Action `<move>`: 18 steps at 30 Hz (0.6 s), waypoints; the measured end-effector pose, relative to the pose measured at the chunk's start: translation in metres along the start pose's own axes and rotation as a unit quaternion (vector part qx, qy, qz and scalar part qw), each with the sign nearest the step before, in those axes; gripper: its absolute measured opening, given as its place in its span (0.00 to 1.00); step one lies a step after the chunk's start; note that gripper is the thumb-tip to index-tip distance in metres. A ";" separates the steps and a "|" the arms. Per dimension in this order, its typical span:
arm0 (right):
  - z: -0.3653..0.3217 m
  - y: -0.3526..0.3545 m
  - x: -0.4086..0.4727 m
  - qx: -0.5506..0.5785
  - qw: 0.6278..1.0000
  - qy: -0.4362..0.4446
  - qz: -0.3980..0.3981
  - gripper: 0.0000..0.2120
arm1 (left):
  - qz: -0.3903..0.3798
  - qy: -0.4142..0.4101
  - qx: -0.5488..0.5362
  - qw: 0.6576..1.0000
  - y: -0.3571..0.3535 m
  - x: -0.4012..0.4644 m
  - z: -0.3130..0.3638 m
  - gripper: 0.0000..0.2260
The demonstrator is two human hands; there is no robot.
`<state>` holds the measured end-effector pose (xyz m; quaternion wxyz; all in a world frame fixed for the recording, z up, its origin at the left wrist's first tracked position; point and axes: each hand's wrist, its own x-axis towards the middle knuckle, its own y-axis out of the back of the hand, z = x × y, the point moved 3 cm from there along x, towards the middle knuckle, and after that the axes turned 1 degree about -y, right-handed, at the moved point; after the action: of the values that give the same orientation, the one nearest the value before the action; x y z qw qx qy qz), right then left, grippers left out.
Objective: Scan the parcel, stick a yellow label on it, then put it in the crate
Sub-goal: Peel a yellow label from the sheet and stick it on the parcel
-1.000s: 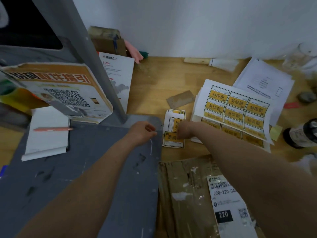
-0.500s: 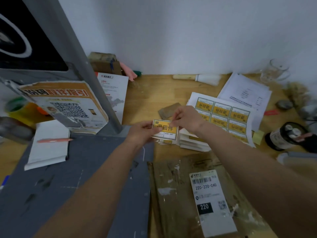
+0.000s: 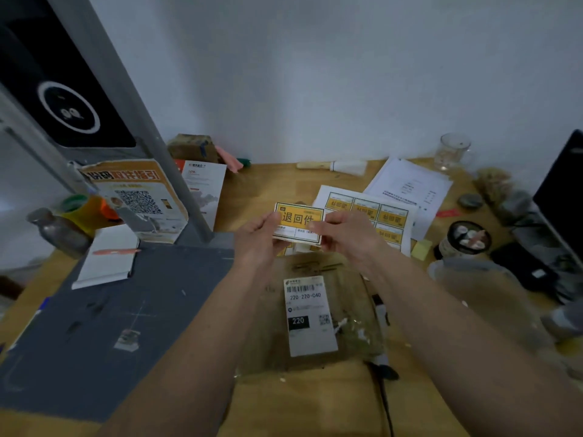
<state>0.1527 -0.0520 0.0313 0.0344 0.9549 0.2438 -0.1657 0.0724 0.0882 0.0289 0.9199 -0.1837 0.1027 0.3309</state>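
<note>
Both hands pinch the yellow label [image 3: 299, 223], left hand [image 3: 257, 244] and right hand [image 3: 348, 238] on opposite ends; the parcel [image 3: 310, 313] lies on the tabletop [image 3: 274, 184] directly below, toward the person

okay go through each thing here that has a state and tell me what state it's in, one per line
Yellow label: held up in both hands, above the parcel.
Left hand: pinching the label's left edge.
Right hand: pinching its right edge.
Parcel: lying flat, white shipping label facing up.
Label sheet: flat on the table.
Glass: upright.
</note>
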 end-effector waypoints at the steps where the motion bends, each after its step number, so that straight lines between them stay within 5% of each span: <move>1: 0.001 0.006 -0.008 0.008 1.000 0.004 0.018 0.06 | -0.020 0.005 -0.016 1.000 -0.004 -0.010 -0.002 0.07; 10: 0.009 0.035 -0.071 0.090 0.993 0.008 0.080 0.11 | -0.173 0.030 -0.045 0.983 -0.029 -0.079 -0.002 0.18; 18: 0.009 0.018 -0.117 0.118 0.990 0.060 0.052 0.05 | -0.109 0.012 -0.096 0.989 -0.015 -0.103 0.020 0.11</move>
<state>0.0615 -0.1226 0.0614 -0.0843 0.9720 0.1742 -0.1332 0.0051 0.0269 0.0835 0.9272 -0.2856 0.0611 0.2347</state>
